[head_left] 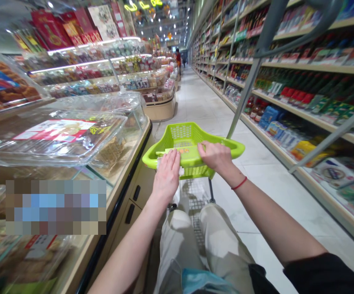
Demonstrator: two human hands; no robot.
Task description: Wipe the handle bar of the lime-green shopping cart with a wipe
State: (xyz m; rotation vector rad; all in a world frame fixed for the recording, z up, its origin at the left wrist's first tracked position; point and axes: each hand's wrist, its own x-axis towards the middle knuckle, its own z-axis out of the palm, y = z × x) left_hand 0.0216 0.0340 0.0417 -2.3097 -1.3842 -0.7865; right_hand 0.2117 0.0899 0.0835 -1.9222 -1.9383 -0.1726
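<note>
Both my hands are on the front rim of a lime-green plastic shopping cart basket [184, 134]. My left hand [166, 175] is curled over the rim, with a white tissue or paper [170, 165] showing under its fingers. My right hand [215, 156] grips the rim further right, and a red string bracelet [240, 183] circles that wrist. A small yellow-orange label [180, 151] lies on the rim between my hands. Below the basket, a grey wire cart rack [193, 200] shows above my beige trousers [180, 245].
A glass display counter [128, 163] of packaged snacks runs along the left, close to the cart. Long shelves [311, 65] of bottles and packets line the right. A tiled aisle floor [256, 163] lies between them, with a person [178, 61] far down it. Grey metal poles [250, 90] rise at right.
</note>
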